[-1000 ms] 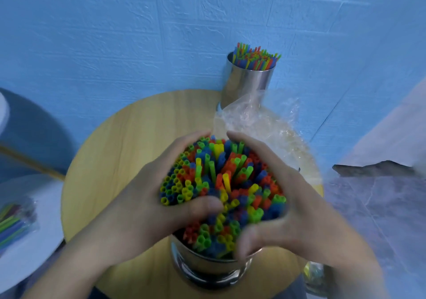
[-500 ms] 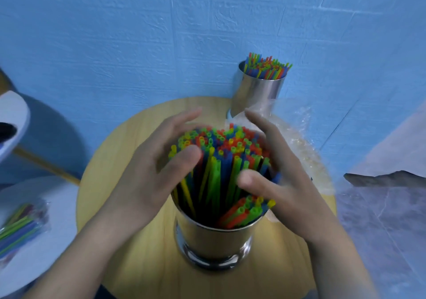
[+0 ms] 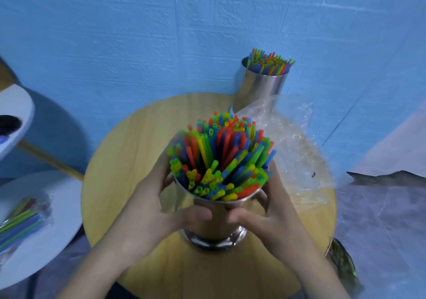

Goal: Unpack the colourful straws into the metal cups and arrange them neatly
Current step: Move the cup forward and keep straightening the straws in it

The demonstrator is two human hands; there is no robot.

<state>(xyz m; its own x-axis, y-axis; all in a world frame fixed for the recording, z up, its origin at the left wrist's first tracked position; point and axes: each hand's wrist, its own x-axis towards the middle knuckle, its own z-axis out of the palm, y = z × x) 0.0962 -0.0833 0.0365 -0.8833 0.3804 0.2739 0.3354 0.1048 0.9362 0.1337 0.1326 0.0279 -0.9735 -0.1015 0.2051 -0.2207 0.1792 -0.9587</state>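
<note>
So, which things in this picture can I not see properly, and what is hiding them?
Head view, near metal cup: wall mostly covered by the left hand and right hand gripping it.
Head view, far metal cup: foot partly hidden behind the clear plastic bag.
Head view, packet of straws: blurred, cut off by the left edge.
Head view, dark object beside the wooden table: too blurred to name.

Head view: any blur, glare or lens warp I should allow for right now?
Head view: straws in the near cup read fairly sharp; the left hand and right hand gripping it look soft, blurrier toward the bottom edge; the wide lens bows the wall seams and leans the far cup; the plastic bag shows mild glare; light is even.
</note>
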